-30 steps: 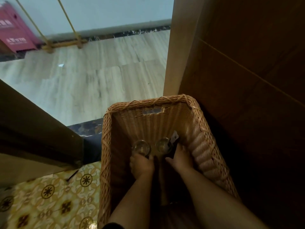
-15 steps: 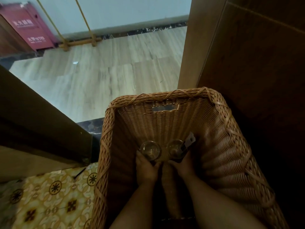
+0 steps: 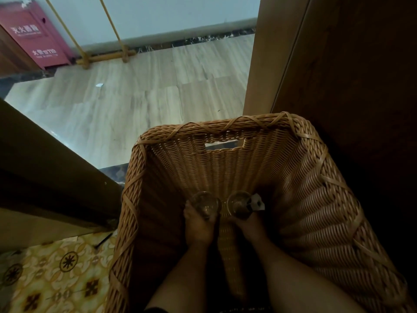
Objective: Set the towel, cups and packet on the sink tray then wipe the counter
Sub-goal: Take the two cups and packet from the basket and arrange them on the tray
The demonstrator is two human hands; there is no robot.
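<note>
Both my arms reach down into a deep wicker basket (image 3: 311, 199). My left hand (image 3: 198, 227) is closed around a clear glass cup (image 3: 205, 204), seen from above. My right hand (image 3: 250, 227) grips a second glass cup (image 3: 239, 204), and a small dark packet with a pale corner (image 3: 256, 203) sticks out beside that cup, pressed against it by the same hand. No towel, sink tray or counter is in view.
The basket stands against a dark wooden wall panel (image 3: 352, 75) on the right. A dark wooden door edge (image 3: 56, 168) lies left, patterned yellow tile (image 3: 56, 272) below it. Pale wood floor (image 3: 146, 91) stretches beyond, with a red fire cabinet (image 3: 33, 35) far left.
The view has drawn closer to the basket, which now fills more of the frame. Both hands keep their hold on the cups, which sit slightly higher in the basket.
</note>
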